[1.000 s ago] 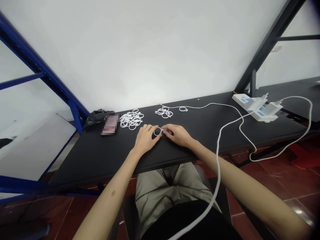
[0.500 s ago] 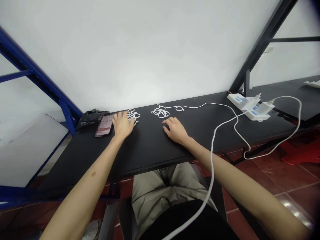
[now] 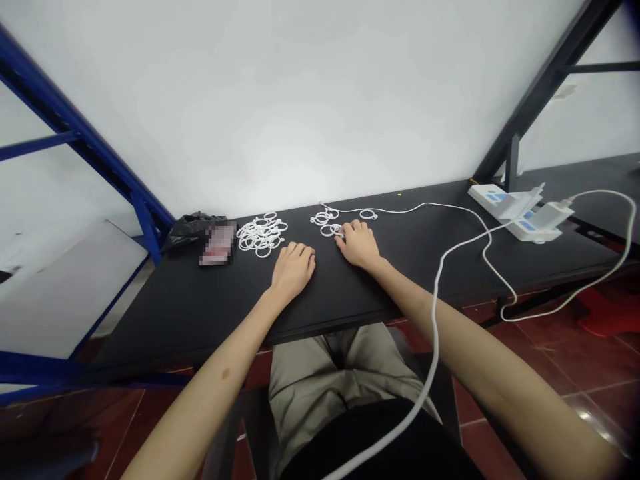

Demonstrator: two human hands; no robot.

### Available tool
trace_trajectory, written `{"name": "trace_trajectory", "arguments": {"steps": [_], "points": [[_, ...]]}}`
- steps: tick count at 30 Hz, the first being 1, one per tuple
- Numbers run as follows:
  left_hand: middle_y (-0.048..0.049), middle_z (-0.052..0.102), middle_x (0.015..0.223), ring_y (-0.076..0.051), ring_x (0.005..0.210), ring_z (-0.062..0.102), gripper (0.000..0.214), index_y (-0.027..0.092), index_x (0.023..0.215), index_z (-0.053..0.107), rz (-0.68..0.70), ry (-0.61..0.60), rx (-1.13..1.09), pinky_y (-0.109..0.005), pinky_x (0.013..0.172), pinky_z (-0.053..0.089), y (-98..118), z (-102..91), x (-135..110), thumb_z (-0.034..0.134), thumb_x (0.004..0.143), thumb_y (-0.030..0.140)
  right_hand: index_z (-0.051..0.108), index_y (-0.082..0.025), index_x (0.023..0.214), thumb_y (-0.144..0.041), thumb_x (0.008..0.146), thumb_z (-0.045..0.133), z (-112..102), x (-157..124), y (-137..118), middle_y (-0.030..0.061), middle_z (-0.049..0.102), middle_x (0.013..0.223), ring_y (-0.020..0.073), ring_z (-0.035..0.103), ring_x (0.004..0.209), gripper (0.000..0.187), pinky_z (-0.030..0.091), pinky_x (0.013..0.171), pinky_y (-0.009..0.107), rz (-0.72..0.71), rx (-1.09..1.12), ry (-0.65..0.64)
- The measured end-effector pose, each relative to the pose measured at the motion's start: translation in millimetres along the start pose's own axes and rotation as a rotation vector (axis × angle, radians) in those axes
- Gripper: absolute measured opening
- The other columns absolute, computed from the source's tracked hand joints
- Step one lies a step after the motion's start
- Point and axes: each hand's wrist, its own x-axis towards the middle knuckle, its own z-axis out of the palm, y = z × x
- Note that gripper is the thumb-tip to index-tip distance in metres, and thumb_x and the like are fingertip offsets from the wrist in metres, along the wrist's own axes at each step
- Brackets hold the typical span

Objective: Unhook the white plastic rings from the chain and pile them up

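Behind your workplace, a white wall [image 3: 320,100] fills the upper half of the frame. Below it, a black table [image 3: 225,300] runs across the middle, and red floor tiles [image 3: 555,373] show at the lower right. At the upper left stands a blue metal frame [image 3: 63,120]; at the upper right, a dark post [image 3: 543,100] leans in the same manner. Your beige trousers [image 3: 320,393] are at the bottom centre. One thick white cable [image 3: 434,333] crosses from the bottom edge toward a white power strip [image 3: 535,232] at the right.

Your left hand [image 3: 293,268] rests palm down at the centre, its fingers close together and bent; I cannot tell whether something is under them. Your right hand [image 3: 359,245], a little to the right, has its fingertips at a small group of white rings [image 3: 323,219]; whether they pinch one, I cannot tell.

Left of the centre lies a bigger heap of white rings [image 3: 256,235], near your left hand but apart from it. Beside this heap are a black plastic bag [image 3: 193,228] and a phone [image 3: 218,244], whose screen is blurred. One single ring [image 3: 369,219] lies alone, just beyond your right hand.
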Motion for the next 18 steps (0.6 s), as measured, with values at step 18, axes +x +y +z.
{"name": "trace_trajectory", "arguments": {"steps": [18], "points": [[-0.0100, 0.063, 0.121, -0.026, 0.107, 0.054, 0.047, 0.016, 0.133, 0.048, 0.082, -0.017, -0.086, -0.039, 0.092, 0.044, 5.0, -6.8, -4.7, 0.053, 0.094, 0.043, 0.064, -0.023, 0.111, -0.021, 0.098, 0.045, -23.8, -41.1, -13.6, 0.0054, 0.068, 0.109, 0.0199, 0.057, 0.096, 0.022, 0.047, 0.083, 0.031, -0.386, 0.231, -0.058]]}}
